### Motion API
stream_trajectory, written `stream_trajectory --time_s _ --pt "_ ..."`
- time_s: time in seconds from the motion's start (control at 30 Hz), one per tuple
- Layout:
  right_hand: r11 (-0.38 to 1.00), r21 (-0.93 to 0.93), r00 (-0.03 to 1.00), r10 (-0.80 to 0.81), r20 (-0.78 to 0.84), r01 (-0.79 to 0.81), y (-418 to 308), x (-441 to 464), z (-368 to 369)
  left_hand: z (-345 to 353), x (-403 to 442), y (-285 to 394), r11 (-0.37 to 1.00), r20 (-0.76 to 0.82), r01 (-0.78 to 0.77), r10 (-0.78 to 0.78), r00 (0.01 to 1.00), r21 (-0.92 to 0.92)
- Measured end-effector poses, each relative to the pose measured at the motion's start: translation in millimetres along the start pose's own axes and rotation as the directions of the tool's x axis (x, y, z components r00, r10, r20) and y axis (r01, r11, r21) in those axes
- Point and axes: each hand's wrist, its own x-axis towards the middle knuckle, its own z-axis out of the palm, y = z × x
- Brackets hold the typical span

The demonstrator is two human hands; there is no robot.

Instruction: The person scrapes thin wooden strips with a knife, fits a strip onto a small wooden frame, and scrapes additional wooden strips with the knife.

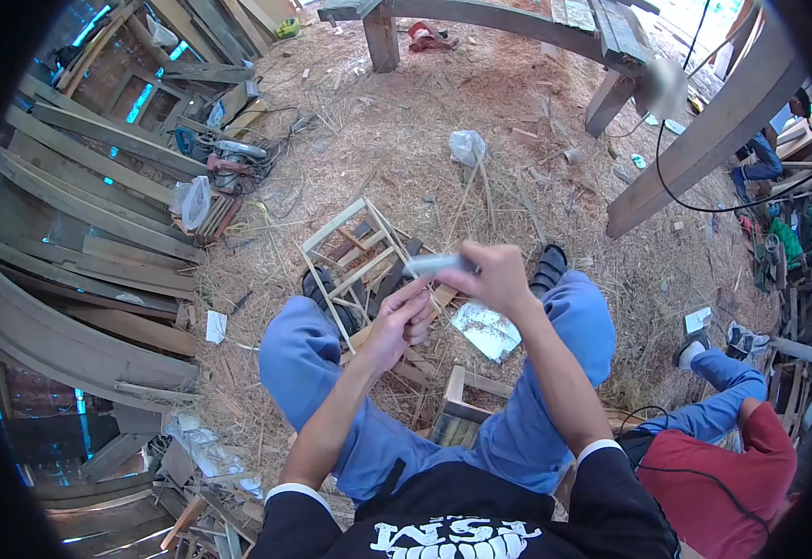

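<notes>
My left hand [404, 324] is closed in front of my knees, with a thin pale strip [437, 302] at its fingertips. Just beyond it, my right hand [497, 279] grips a flat, light-grey tool [441, 265], smeared by motion. The tool's kind cannot be made out, nor whether it touches the strip. A light wooden frame [334, 224] with crossbars leans by my left foot, close to the left hand. Below the right hand, a white sheet [487, 331] with shavings on it lies on the ground. Between my legs stands a small wooden box-like piece [455, 412].
Shavings and straw cover the ground. At left are a circular saw [238, 160] and stacked curved planks [89, 321]. A wooden bench [490, 13] stands ahead, a slanted post [704, 130] at right. A person in a red shirt [718, 480] sits close at my right.
</notes>
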Motion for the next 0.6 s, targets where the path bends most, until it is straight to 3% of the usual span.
stream_trajectory --time_s 0.1,0.27,0.37,0.4,0.47,0.57,0.6 --pt "0.998 -0.052 0.999 0.038 -0.033 -0.04 10 6 -5 -1 2 -3 1.0 -0.009 -0.002 0.002 1.0 0.002" --pt "0.989 0.089 0.979 -0.131 0.155 0.118 -11 -11 6 -6 5 -3 1.0 -0.005 0.027 -0.027 1.0 -0.005" --pt "0.991 -0.053 0.992 0.119 -0.051 -0.121 18 0 -2 -6 9 14 0.996 0.023 0.061 -0.063 0.998 0.06" --pt "0.961 -0.087 0.964 0.257 -0.073 -0.263 29 4 -9 -5 9 29 0.972 0.048 0.078 -0.091 0.995 0.222" --pt "0.845 -0.138 0.854 0.499 -0.147 -0.517 48 16 -23 -26 21 35 0.973 0.049 0.069 -0.082 0.995 0.219" --pt "0.806 -0.227 0.837 0.538 -0.105 -0.547 57 9 -11 -48 42 34 0.996 -0.151 0.041 -0.029 0.988 0.079" --pt "0.803 -0.216 0.825 0.565 -0.021 -0.555 48 9 -11 -51 47 33 1.0 -0.242 0.018 -0.014 0.97 0.018"
